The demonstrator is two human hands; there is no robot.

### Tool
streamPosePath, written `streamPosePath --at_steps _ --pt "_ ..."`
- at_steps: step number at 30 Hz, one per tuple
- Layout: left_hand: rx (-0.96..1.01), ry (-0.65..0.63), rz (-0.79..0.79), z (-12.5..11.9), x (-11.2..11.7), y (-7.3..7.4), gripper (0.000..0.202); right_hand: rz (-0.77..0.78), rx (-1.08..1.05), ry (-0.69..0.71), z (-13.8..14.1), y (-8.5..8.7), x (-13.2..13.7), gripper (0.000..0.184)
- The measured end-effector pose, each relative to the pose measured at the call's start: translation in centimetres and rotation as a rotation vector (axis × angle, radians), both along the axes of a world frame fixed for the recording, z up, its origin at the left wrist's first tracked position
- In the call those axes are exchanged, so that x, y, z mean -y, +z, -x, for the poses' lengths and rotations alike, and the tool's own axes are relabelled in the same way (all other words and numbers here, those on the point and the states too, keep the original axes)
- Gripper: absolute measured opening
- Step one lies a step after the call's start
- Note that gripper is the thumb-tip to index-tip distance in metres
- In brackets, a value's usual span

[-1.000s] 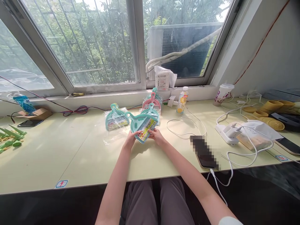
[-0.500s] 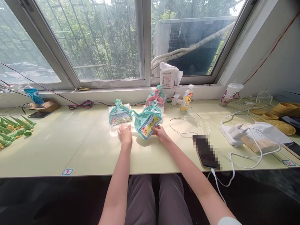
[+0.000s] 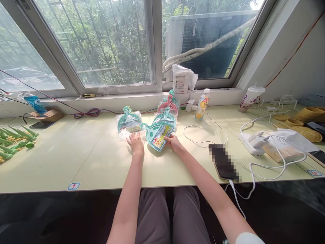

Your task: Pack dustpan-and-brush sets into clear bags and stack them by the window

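Note:
My right hand (image 3: 173, 141) grips the lower edge of a teal mini dustpan-and-brush set (image 3: 156, 134), held tilted with its handle to the left just above the pale table (image 3: 76, 156). My left hand (image 3: 135, 142) rests on the clear plastic wrap of a second teal set (image 3: 129, 123) lying flat; its fingers are curled at the wrap's near edge. Behind stand more wrapped sets, teal (image 3: 165, 119) and pink (image 3: 168, 105).
A drink bottle (image 3: 202, 107), white cable (image 3: 203, 134), phone (image 3: 222, 162), charger with cords (image 3: 254, 140), cup (image 3: 248, 99) and yellow dishes (image 3: 302, 125) lie to the right. Green plastic pieces (image 3: 12, 139), a box (image 3: 47, 116) and red-blue wires (image 3: 86, 113) lie left. A white bag (image 3: 181, 79) sits on the windowsill.
My left hand let go of the teal set and moved left onto the wrapped set. My right hand keeps the set and has lowered it slightly.

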State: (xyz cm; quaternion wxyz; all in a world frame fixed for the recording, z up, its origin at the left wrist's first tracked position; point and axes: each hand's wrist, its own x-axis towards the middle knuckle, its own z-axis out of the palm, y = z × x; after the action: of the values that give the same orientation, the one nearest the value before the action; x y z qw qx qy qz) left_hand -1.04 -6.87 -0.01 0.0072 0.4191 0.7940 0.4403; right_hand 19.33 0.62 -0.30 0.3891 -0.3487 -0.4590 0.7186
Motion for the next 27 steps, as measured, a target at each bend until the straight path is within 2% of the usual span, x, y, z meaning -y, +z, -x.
streamPosePath --at_steps 4,7,12,20,23,27 --pt "-0.227 0.054 0.327 0.2 0.1 0.2 0.056 0.028 0.042 0.018 -0.1 0.3 0.0 0.015" --pt "-0.249 0.044 0.381 0.2 0.2 0.6 0.061 0.032 0.070 0.008 -0.5 0.6 -0.4 0.013" --pt "-0.184 0.042 0.319 0.5 0.5 1.0 0.062 -0.002 0.074 0.052 -2.2 0.9 -1.3 0.016" --pt "-0.139 0.114 0.052 0.5 0.8 1.1 0.070 -0.061 0.060 0.218 -4.1 1.0 -1.8 0.023" --pt "-0.136 0.111 -0.029 0.6 0.9 1.0 0.070 -0.060 0.071 0.202 -4.2 1.1 -1.8 0.022" --pt "-0.180 0.136 -0.026 0.8 0.9 0.8 0.077 -0.031 0.110 0.071 -4.2 1.2 -1.9 0.017"
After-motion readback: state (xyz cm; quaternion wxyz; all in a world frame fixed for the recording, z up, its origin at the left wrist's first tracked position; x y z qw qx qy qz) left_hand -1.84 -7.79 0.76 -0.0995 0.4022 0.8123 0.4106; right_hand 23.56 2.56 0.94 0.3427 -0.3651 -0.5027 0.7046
